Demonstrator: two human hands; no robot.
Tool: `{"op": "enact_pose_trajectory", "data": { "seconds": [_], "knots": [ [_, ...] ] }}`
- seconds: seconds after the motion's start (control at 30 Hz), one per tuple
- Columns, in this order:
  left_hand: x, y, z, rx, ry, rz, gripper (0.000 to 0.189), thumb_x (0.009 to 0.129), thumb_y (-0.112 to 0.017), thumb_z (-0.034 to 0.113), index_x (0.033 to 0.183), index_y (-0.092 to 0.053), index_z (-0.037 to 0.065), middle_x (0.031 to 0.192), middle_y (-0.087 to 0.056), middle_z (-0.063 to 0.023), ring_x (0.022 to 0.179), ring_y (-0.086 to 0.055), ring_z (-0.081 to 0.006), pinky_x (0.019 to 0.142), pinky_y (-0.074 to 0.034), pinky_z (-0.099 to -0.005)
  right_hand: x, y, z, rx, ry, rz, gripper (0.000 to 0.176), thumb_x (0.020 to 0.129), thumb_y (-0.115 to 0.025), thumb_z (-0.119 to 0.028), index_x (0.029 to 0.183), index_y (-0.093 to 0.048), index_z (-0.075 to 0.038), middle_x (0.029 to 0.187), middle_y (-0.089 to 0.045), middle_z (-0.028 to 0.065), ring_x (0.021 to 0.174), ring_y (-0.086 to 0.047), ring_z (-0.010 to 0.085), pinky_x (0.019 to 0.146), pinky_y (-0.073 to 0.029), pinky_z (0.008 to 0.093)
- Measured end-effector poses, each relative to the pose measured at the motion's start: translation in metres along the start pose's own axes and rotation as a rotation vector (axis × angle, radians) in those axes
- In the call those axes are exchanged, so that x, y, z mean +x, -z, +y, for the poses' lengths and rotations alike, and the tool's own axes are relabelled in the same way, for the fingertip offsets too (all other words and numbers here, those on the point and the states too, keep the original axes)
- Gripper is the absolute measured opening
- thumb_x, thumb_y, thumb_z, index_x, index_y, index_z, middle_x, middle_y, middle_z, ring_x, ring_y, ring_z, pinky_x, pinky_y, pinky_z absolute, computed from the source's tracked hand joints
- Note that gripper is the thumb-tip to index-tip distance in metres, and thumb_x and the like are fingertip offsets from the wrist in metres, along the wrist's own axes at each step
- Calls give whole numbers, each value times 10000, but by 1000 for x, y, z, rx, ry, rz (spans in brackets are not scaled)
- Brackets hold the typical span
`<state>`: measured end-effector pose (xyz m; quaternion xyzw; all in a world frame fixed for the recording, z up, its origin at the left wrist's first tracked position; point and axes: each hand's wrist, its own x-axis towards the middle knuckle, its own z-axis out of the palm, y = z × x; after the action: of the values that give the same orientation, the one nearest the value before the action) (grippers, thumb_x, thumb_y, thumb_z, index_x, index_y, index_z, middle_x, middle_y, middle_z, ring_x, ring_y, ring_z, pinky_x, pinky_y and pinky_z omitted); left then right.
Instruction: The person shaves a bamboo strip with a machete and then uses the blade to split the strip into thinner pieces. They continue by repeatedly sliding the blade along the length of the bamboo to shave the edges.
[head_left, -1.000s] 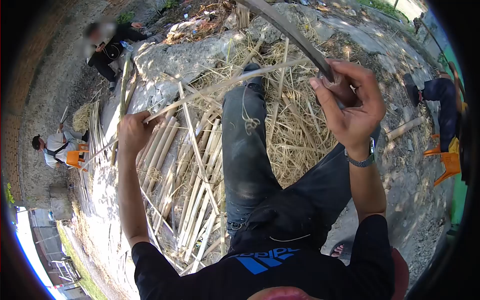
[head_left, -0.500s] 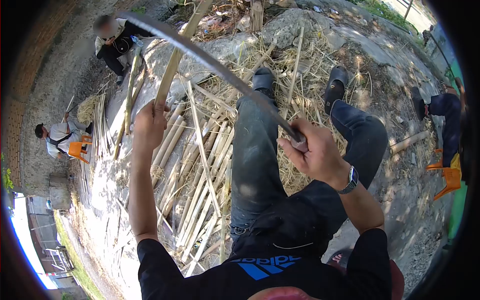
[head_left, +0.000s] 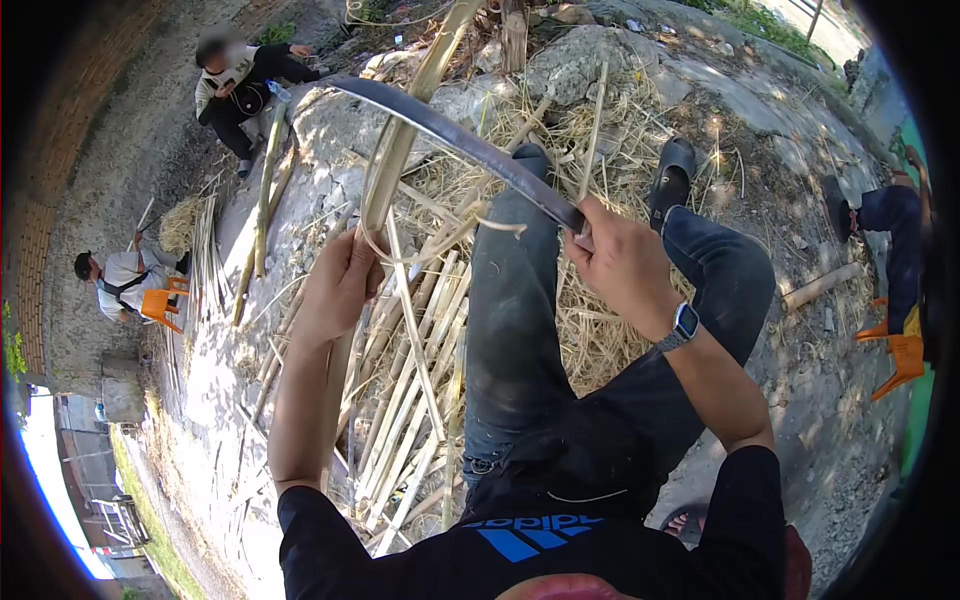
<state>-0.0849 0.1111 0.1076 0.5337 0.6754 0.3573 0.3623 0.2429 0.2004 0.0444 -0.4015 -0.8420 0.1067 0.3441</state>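
My left hand (head_left: 338,280) is closed around a split bamboo strip (head_left: 388,172), which points up and away from me. In my right hand (head_left: 625,262) is a machete (head_left: 480,157) with a long curved blade, gripped near its base. The blade crosses the strip beyond my left hand; contact between them looks likely but I cannot be sure. A thin curled bamboo shaving (head_left: 490,222) hangs between my two hands. Fingers of the right hand cover the handle.
Split bamboo pieces (head_left: 415,350) lie in a pile left of my legs, and shavings (head_left: 600,330) cover the ground around my feet. A person (head_left: 235,90) sits at upper left, another (head_left: 130,275) by an orange chair (head_left: 163,305). An orange chair (head_left: 895,350) stands right.
The machete blade has shifted right and down in view, and the bamboo strip has moved right with my left hand. Curled shavings now show near the strip.
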Motion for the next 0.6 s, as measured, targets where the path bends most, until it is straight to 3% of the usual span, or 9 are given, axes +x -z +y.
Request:
{"op": "enact_pose_trajectory", "data": {
  "seconds": [0.13,0.27,0.4,0.6],
  "knots": [
    [-8,8,-9,269,-76,131,367,1104,-481,326,951,-632,29,607,-506,20,530,-434,-74,497,-330,-278,25,28,29,-140,-107,117,202,909,-701,-202,986,-592,-50,679,-671,118,625,-682,350,565,-541,452],
    [-5,32,-21,180,-30,72,384,1101,-496,333,932,-639,20,582,-466,39,527,-412,-63,496,-327,-273,25,52,33,-112,-192,169,190,901,-728,-217,929,-654,-45,628,-649,112,589,-667,336,561,-539,425],
    [5,48,-26,144,-83,87,384,1103,-504,325,922,-643,15,581,-457,45,521,-394,-53,484,-311,-267,1,69,25,-29,-137,156,257,834,-817,-287,925,-695,-80,605,-616,53,537,-645,246,510,-508,369],
    [7,44,-6,144,-47,163,394,1098,-513,331,909,-637,8,589,-474,34,517,-406,-57,482,-318,-271,-21,62,27,-122,80,202,307,794,-845,-315,994,-730,-113,680,-669,11,547,-658,221,489,-508,349]
  ]
}}
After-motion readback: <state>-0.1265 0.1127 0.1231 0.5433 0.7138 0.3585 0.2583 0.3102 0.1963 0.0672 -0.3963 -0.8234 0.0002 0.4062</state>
